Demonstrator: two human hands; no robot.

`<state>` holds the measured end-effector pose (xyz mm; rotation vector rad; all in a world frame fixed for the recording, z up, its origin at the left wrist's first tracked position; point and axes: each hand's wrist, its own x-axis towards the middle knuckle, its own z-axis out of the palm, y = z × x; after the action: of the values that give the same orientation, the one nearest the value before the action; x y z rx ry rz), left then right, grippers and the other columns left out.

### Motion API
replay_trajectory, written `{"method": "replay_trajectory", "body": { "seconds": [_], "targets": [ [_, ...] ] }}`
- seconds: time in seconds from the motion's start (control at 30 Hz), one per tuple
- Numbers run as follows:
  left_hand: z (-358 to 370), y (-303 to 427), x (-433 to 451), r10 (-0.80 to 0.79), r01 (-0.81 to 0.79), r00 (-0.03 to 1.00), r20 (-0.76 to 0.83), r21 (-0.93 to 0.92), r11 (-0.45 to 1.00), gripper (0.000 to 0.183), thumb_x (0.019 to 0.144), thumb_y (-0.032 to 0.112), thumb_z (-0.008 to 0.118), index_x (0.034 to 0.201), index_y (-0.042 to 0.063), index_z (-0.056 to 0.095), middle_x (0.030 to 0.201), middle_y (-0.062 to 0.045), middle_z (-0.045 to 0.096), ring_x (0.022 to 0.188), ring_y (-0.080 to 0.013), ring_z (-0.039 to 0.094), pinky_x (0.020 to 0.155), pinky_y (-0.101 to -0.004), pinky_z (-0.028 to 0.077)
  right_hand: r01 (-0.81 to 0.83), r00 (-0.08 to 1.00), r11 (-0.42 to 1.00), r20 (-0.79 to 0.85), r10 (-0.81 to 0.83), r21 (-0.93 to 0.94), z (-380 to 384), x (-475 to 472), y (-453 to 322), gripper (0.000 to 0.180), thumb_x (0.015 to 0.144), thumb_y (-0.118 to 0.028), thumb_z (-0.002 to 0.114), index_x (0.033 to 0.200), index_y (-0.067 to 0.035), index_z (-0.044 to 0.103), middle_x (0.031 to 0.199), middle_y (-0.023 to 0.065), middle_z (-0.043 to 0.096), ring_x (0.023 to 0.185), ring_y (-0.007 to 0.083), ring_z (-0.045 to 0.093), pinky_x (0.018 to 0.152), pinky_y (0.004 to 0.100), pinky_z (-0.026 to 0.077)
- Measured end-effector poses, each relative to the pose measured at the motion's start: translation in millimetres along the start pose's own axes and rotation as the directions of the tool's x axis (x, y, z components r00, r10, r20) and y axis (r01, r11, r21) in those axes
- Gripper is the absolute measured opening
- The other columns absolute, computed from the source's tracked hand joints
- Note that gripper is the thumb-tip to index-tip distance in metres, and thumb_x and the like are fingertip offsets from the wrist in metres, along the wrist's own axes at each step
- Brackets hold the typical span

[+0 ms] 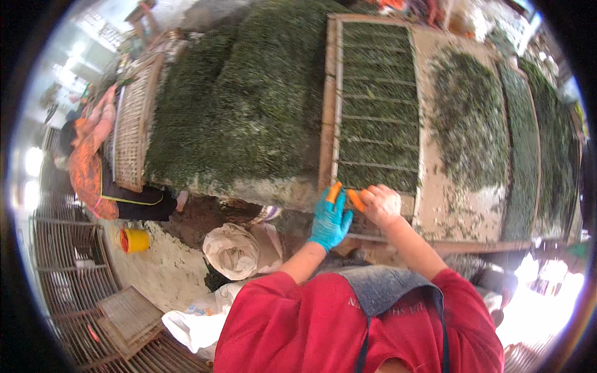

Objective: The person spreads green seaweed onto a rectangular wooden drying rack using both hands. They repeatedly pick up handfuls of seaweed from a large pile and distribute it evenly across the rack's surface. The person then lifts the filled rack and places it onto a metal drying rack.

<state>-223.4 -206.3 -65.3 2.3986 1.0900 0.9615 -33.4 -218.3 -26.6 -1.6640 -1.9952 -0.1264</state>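
Before me lies a long wooden frame (329, 100) with thin crossbars, and dark green shredded plant material (380, 107) fills it between the bars. At the frame's near left corner is my left hand (330, 223), in a teal glove with an orange cover on one finger. Its fingertips reach the corner, with the thumb held apart. My right hand (383, 205) is ungloved apart from orange finger covers. Its fingers are curled at the frame's near edge, and whether either hand grips the wood is hidden.
A large heap of green plant material (266, 93) lies left of the frame; a looser pile (471, 121) and filled panels (522, 154) are right. A person in orange (93, 182) bends beside a woven rack (133, 126). Below are an open sack (231, 252) and a yellow bucket (136, 240).
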Motion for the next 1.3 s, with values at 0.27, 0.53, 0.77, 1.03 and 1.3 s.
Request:
{"method": "replay_trajectory", "body": {
  "seconds": [0.27, 0.53, 0.77, 1.03, 1.3],
  "targets": [
    [-19, -7, 5, 0.023, -0.026, 1.000, -0.020, -0.150, 0.988, 0.071, 0.084, 0.024, 0.076, 0.142, -0.001, 0.044, 0.148, -0.024, 0.039, 0.129, -0.0465, 0.044, 0.107, -0.0513, 0.041, -0.355, 0.907, 0.925, 0.291, 0.305, 0.133, -12, 46, -29, 0.028, 0.078, -0.038, 0.081, 0.088, -0.014, 0.070, 0.085, 0.0056, 0.069, 0.086, 0.0292, 0.067, 0.074, 0.0426, 0.054],
    [-124, -102, -13, -0.295, 0.317, 0.948, 0.123, -0.249, 0.915, 0.060, 0.086, 0.026, 0.073, 0.136, 0.001, 0.051, 0.133, -0.023, 0.056, 0.117, -0.0425, 0.057, 0.097, -0.0495, 0.048, -0.005, 0.931, 1.000, 0.364, 0.001, 0.008, 73, 228, -129, 0.099, 0.067, -0.050, 0.087, 0.150, -0.025, 0.038, 0.151, 0.0131, 0.040, 0.137, 0.0396, 0.038, 0.104, 0.0565, 0.043],
    [-203, -205, -97, -0.476, 0.479, 0.849, -0.231, -0.046, 0.877, 0.059, 0.083, 0.023, 0.076, 0.134, 0.004, 0.054, 0.135, -0.016, 0.057, 0.116, -0.0380, 0.057, 0.096, -0.0469, 0.048, -0.001, 0.641, 0.944, 0.724, 0.254, -0.330, 160, 333, -207, 0.100, 0.070, -0.025, 0.083, 0.155, -0.036, 0.031, 0.163, 0.0097, 0.019, 0.144, 0.0478, 0.022, 0.103, 0.0600, 0.046],
    [-210, -240, -112, -0.574, 0.542, 0.767, -0.286, -0.190, 0.819, 0.055, 0.085, 0.021, 0.075, 0.133, 0.003, 0.055, 0.132, -0.017, 0.059, 0.115, -0.0381, 0.058, 0.097, -0.0444, 0.048, -0.407, 0.695, 0.913, 0.658, 0.290, 0.028, 177, 380, -138, 0.081, 0.067, -0.015, 0.086, 0.141, -0.008, 0.055, 0.073, 0.0105, 0.071, 0.073, 0.0190, 0.068, 0.070, 0.0334, 0.055],
    [-231, -286, -34, -0.661, 0.518, 0.662, -0.353, -0.422, 0.744, 0.048, 0.090, 0.011, 0.070, 0.136, 0.006, 0.056, 0.136, -0.013, 0.059, 0.122, -0.0253, 0.059, 0.100, -0.0336, 0.048, -0.302, 0.930, 0.457, 0.364, -0.052, 0.836, 23, 444, -178, 0.038, 0.076, 0.004, 0.078, 0.110, -0.007, 0.065, 0.104, -0.0006, 0.071, 0.097, 0.0105, 0.066, 0.089, 0.0320, 0.055]
  ]
}}
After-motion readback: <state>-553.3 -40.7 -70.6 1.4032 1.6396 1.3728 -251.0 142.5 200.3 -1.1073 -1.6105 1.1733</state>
